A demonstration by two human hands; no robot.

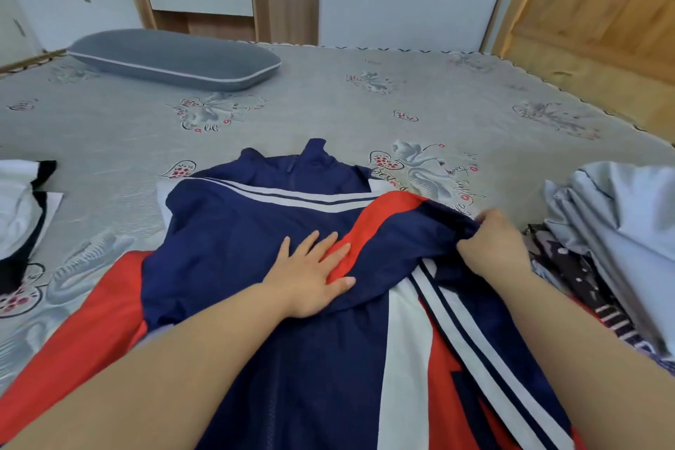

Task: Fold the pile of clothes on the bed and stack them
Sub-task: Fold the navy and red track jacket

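Jacket (255,230) lies spread at the centre of the bed (456,95), collar at twelve o'clock. My left hand (310,274) is flat, fingers splayed, pinning the chest. My right hand (491,245) at three o'clock pinches the sleeve edge. I'd draw that sleeve across toward nine, holding the pinned line as the crease and keeping the slippery fabric taut. The unfolded pile (613,230) waits at three o'clock, other clothes (22,201) at nine.

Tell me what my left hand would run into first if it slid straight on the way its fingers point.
Probably the right hand: the left hand lies flat on the jacket, fingers aimed up-right across the red panel toward where the right hand grips the folded sleeve.
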